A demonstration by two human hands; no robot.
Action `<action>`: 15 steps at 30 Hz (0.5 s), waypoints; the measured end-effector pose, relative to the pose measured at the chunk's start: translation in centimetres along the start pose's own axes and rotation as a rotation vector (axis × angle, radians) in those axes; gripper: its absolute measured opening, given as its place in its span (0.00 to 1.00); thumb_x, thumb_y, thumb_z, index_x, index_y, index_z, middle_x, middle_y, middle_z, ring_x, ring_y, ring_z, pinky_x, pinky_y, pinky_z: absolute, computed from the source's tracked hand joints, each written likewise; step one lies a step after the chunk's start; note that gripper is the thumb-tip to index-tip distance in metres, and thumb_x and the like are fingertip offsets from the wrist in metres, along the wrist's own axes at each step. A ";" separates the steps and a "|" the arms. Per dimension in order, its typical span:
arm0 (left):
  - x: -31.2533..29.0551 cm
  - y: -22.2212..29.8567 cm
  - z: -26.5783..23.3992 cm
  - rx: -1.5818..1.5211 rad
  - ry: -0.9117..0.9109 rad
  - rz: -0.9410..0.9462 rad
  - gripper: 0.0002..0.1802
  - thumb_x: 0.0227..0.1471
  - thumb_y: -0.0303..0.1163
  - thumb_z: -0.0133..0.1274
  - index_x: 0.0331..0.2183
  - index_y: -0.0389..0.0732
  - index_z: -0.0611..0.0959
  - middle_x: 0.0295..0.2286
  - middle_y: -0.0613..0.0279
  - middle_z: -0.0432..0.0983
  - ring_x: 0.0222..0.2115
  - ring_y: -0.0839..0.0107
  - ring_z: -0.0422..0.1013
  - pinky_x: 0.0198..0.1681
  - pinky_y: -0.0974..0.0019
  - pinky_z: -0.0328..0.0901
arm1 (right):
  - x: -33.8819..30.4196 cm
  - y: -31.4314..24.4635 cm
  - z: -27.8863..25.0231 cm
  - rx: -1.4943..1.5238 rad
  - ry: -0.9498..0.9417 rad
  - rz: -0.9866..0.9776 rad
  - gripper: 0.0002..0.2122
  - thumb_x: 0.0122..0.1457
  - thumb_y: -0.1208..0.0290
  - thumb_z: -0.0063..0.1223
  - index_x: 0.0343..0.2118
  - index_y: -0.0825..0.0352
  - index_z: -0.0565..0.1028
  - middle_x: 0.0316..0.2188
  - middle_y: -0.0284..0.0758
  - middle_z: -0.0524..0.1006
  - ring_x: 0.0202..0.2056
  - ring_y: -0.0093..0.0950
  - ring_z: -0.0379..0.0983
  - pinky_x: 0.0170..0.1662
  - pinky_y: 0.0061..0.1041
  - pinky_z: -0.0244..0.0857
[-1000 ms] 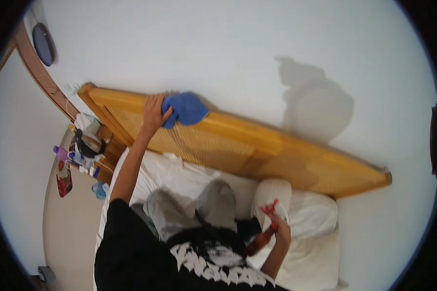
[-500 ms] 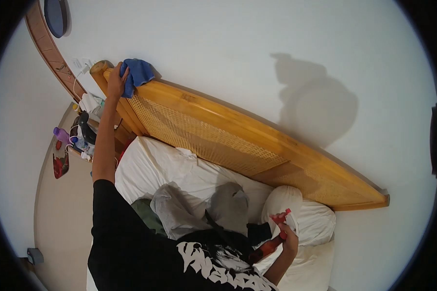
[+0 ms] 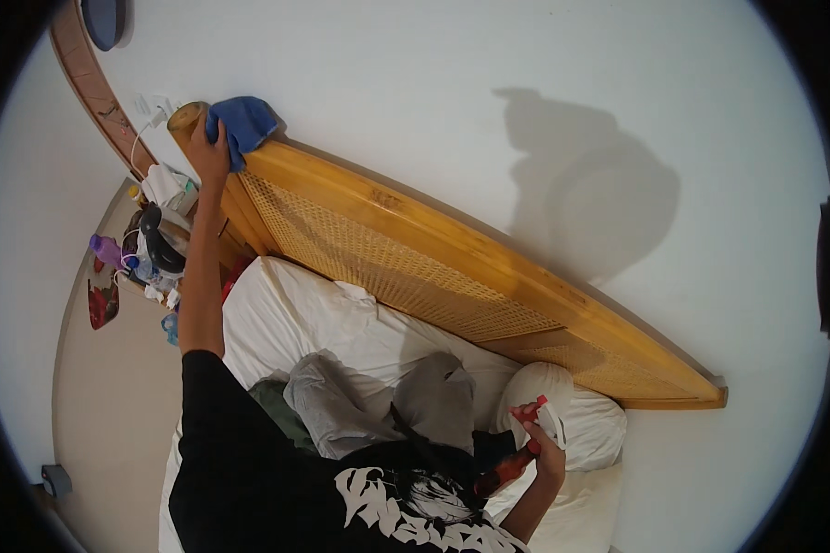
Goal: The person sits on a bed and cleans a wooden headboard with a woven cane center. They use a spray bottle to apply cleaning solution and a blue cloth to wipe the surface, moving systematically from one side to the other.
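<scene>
Blue cloth (image 3: 244, 124) — soft, light, best bunched in the palm, we judge — pressed by our left hand (image 3: 210, 147), its grip closed on it, at the wooden headboard (image 3: 452, 244) corner; our right hand (image 3: 546, 444) clasps a spray bottle (image 3: 516, 461) over the bed (image 3: 323, 318).

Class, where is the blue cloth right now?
In the head view, the blue cloth sits upper left, on the rounded end of the wooden headboard, pressed there by the left hand.
</scene>
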State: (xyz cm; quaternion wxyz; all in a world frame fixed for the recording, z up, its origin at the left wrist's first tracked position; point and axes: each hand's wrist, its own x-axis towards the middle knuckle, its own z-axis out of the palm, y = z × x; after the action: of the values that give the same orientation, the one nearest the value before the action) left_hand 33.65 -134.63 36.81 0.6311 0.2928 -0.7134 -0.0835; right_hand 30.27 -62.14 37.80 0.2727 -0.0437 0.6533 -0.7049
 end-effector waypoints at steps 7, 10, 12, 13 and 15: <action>-11.1 15.6 1.3 -0.187 -0.002 0.069 0.16 0.47 0.30 0.55 0.40 0.33 0.78 0.35 0.46 0.75 0.39 0.47 0.70 0.45 0.53 0.63 | 0.7 -0.9 -0.3 -0.030 -0.038 0.007 0.10 0.50 0.80 0.56 0.38 0.71 0.74 0.35 0.36 0.76 0.47 0.34 0.74 0.53 0.31 0.61; -13.5 22.1 1.5 -0.265 -0.084 0.082 0.16 0.44 0.32 0.56 0.37 0.36 0.78 0.34 0.49 0.75 0.37 0.48 0.69 0.44 0.54 0.62 | 0.5 -0.7 -1.4 -0.028 -0.027 -0.001 0.09 0.52 0.80 0.55 0.37 0.71 0.74 0.35 0.35 0.76 0.47 0.32 0.73 0.53 0.29 0.61; -14.7 26.0 1.2 -0.325 -0.120 0.126 0.15 0.42 0.33 0.57 0.35 0.37 0.79 0.33 0.51 0.75 0.36 0.49 0.69 0.44 0.54 0.62 | 0.4 -0.4 -2.3 -0.045 -0.019 0.021 0.09 0.52 0.80 0.55 0.37 0.71 0.74 0.36 0.35 0.76 0.47 0.31 0.73 0.52 0.28 0.61; -15.5 28.0 1.0 -0.328 -0.155 0.158 0.15 0.43 0.34 0.57 0.35 0.38 0.79 0.33 0.52 0.75 0.36 0.50 0.69 0.43 0.55 0.62 | 0.3 -0.3 -2.9 -0.060 -0.016 0.040 0.09 0.52 0.80 0.55 0.38 0.70 0.74 0.36 0.36 0.77 0.47 0.29 0.73 0.52 0.27 0.61; -17.0 31.8 0.8 -0.347 -0.212 0.240 0.16 0.45 0.37 0.57 0.35 0.38 0.79 0.33 0.55 0.76 0.35 0.52 0.69 0.42 0.55 0.61 | 0.2 0.1 -3.8 -0.054 -0.029 0.044 0.09 0.53 0.80 0.55 0.38 0.70 0.74 0.38 0.36 0.77 0.47 0.28 0.72 0.52 0.26 0.61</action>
State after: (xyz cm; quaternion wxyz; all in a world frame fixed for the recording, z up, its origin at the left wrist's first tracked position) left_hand 23.46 -100.02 37.72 0.5991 0.0828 -0.7803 -0.1595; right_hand 28.51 -58.84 37.13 0.2963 -0.0467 0.6691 -0.6800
